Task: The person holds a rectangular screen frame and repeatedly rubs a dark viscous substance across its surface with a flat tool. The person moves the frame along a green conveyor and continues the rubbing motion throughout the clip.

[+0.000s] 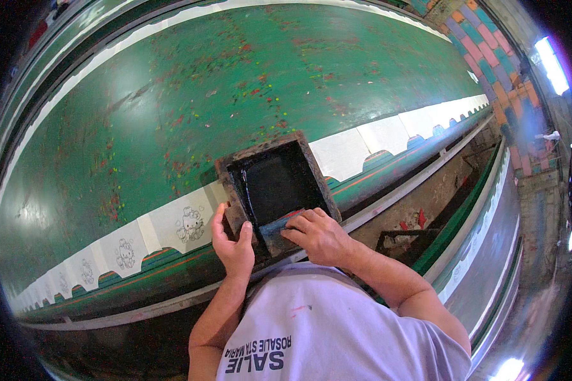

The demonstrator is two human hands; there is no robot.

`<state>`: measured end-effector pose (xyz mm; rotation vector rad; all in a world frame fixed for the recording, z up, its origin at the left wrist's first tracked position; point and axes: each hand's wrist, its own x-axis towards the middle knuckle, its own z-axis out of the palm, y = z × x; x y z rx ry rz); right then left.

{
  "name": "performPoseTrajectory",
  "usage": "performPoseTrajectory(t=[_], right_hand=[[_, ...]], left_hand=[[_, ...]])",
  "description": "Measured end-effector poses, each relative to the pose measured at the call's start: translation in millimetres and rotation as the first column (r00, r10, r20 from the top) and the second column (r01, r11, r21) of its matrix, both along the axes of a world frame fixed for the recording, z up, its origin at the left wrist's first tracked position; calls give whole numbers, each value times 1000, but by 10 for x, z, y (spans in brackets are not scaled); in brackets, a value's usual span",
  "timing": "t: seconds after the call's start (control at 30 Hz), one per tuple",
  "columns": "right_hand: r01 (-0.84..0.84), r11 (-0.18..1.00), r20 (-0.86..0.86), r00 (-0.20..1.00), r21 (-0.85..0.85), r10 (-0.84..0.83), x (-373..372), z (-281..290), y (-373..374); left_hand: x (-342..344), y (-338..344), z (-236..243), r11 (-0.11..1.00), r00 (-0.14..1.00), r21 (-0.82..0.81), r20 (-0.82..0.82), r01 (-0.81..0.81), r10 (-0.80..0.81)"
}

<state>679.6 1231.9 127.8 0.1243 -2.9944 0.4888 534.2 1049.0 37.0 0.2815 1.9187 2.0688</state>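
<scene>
A dark, ink-stained rectangular screen frame lies over the near edge of the green table, on a strip of white pieces. Its inside is black with wet-looking ink. My left hand holds the frame's left side, thumb and fingers at its edge. My right hand grips a squeegee-like bar with a blue and red edge at the near end of the frame, fingers curled over it. Black line drawings of a cartoon character show on the white pieces to the left.
The long table curves across the view, its surface speckled with paint. A metal rail runs along the near side. Another long table stands at the right, beside a multicoloured block floor. A dark gap with red scraps lies between the tables.
</scene>
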Motion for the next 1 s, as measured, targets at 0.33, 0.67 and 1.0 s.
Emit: performPoseTrajectory(t=[0.33, 0.67, 1.0], right_hand=[[232, 931, -204, 934, -281, -294, 435, -145, 402], [372, 685, -130, 816, -626, -563, 1223, -480, 1198], [340, 716, -204, 806, -610, -556, 1772, -531, 2254]], left_hand=[[138, 187, 88, 974, 984, -180, -135, -136, 112], [662, 969, 135, 985, 954, -81, -270, -155, 129], [1173, 2102, 65, 977, 956, -89, -240, -196, 170]])
